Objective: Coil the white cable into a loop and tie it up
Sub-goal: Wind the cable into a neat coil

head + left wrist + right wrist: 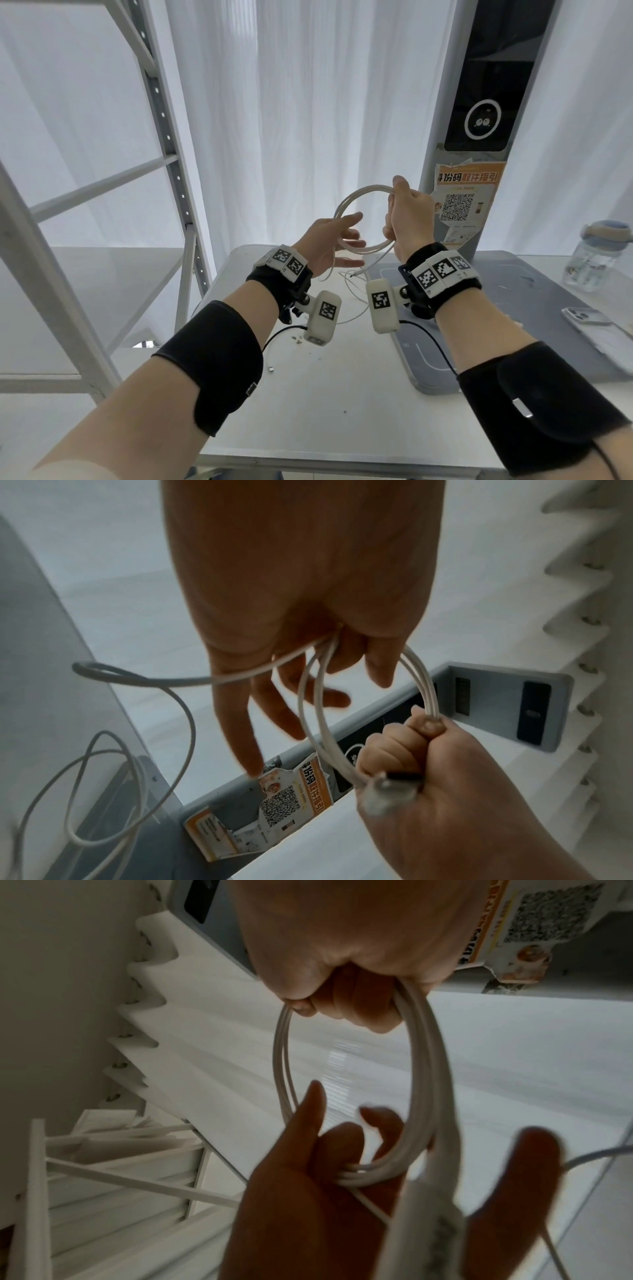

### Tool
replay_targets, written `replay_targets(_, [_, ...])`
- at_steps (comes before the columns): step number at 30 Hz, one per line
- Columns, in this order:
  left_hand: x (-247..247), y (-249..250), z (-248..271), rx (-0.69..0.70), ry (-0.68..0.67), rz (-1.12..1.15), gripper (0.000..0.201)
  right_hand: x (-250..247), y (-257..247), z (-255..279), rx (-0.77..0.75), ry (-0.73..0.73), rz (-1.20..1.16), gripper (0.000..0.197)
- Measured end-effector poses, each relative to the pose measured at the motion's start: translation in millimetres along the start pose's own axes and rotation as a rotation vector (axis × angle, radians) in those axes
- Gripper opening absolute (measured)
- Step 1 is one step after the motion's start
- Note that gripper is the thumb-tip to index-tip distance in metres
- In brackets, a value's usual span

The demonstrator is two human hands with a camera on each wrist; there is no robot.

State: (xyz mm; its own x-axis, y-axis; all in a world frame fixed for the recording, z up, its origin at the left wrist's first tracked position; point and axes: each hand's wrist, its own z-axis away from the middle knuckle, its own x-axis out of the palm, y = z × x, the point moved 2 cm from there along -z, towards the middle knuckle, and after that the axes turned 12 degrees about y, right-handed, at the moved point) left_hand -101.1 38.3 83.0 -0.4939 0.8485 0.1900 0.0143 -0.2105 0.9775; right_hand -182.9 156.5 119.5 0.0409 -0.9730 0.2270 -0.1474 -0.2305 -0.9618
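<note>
Right hand [409, 219] fists the white cable [346, 205] coil above the table [342, 394] edge.

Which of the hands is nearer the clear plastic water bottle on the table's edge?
Right. The right hand grips the coiled white cable on the side toward the clear plastic water bottle; the left hand is on the coil's far side, farther from it.
</note>
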Motion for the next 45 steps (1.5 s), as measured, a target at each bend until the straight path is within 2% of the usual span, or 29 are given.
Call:
replay_targets(3, [0, -4, 0, -0.171, -0.144, 0.030, 0.043, 1, -3, -1, -0.045, 0.001, 0.000, 0.043])
replay_targets(5, [0, -7, 3, -0.242, -0.235, 0.005, 0.045, 2, -4, -1, -0.074, -0.007, 0.010, 0.044])
replay_targets(7, [1, -7, 5, -0.279, -0.268, -0.014, 0.043, 1, -5, -1, -0.093, -0.017, 0.021, 0.046])
replay_targets(15, [1, -8, 0, -0.263, -0.081, -0.105, 0.026, -1, 1, -3, -0.088, -0.015, 0.035, 0.045])
replay_targets(20, [-3, -8, -5, -0.132, 0.019, -0.131, 0.013, 0, 1, -2, -0.096, -0.007, 0.027, 0.045])
replay_targets(29, [-9, -7, -8, 0.059, 0.116, 0.035, 0.021, 0, 8, -3, -0.015, 0.000, 0.008, 0.043])
replay_targets(34, [-12, -8, -10, 0.162, 0.269, 0.059, 0.029, 2, 15, 1, 0.133, -0.114, -0.051, 0.046])
replay_targets(39, [-18, -2, -9, 0.253, 0.397, -0.069, 0.029, 3, 20, 5, 0.265, -0.216, -0.066, 0.049])
replay_targets(45, [-28, -2, -9, 0.243, 0.332, -0.277, 0.027, -2, 21, -4, 0.208, -0.274, 0.184, 0.054])
